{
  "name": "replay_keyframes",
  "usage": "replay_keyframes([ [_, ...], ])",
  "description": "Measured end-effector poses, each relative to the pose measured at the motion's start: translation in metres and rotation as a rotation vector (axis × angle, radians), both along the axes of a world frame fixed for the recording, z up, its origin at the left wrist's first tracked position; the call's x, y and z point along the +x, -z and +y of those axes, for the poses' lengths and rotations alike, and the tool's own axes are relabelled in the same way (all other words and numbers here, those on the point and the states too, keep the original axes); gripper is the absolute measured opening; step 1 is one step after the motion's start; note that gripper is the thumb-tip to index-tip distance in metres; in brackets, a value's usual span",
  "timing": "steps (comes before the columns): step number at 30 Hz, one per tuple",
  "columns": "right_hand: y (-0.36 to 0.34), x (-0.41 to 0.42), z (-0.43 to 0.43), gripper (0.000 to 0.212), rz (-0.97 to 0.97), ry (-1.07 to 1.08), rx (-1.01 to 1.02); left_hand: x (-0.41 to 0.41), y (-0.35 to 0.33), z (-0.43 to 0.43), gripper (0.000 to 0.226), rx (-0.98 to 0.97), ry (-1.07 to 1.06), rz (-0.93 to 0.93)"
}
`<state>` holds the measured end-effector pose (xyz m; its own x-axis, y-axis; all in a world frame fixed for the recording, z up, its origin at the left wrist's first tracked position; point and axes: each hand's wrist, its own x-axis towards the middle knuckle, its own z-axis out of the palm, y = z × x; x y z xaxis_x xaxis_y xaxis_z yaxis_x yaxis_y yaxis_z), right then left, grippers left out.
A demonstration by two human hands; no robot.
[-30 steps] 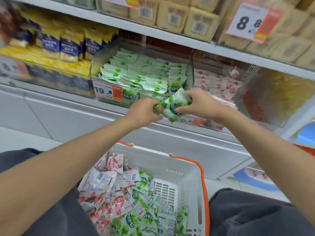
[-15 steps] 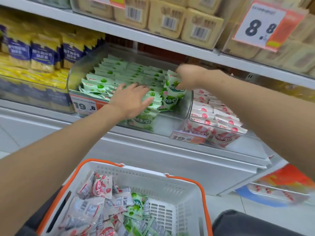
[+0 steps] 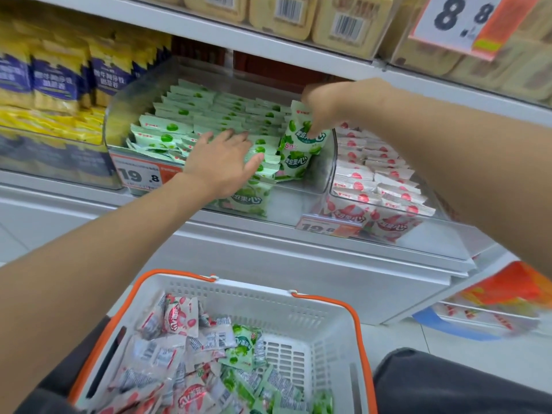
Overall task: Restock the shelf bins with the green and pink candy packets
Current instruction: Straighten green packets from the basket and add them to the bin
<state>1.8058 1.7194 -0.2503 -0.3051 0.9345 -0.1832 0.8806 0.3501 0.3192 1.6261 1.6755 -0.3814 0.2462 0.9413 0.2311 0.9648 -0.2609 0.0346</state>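
The left hand lies flat, grip open, on the rows of green packets in the clear shelf bin. The right hand pinches in its grip an upright green packet at that bin's right end, beside the pink packets in the next bin; more of both fill the basket below

A white metal shelf unit fills the view, its plain lower panel running down to a pale tiled floor. The upper shelf carries tan packs with barcodes and a white-and-orange price sign reading 8.8. At the left, yellow-and-blue bags stand in rows. Low on the right, blurred orange goods sit on another shelf. The light is bright and even.
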Motion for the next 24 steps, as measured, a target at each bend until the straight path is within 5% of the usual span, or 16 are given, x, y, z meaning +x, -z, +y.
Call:
replay_keyframes([
  [7, 0.018, -0.012, 0.002, 0.058, -0.108, -0.081, -0.025, 0.0, 0.002, 0.0, 0.066, 0.006, -0.008, 0.015],
  [13, 0.058, -0.011, 0.01, 0.039, -0.014, -0.034, -0.066, 0.0, 0.002, 0.0, 0.067, -0.003, -0.012, 0.01],
  [24, 0.064, -0.003, 0.021, 0.039, 0.118, -0.073, 0.086, 0.0, 0.002, 0.001, 0.067, 0.017, 0.0, -0.011],
])
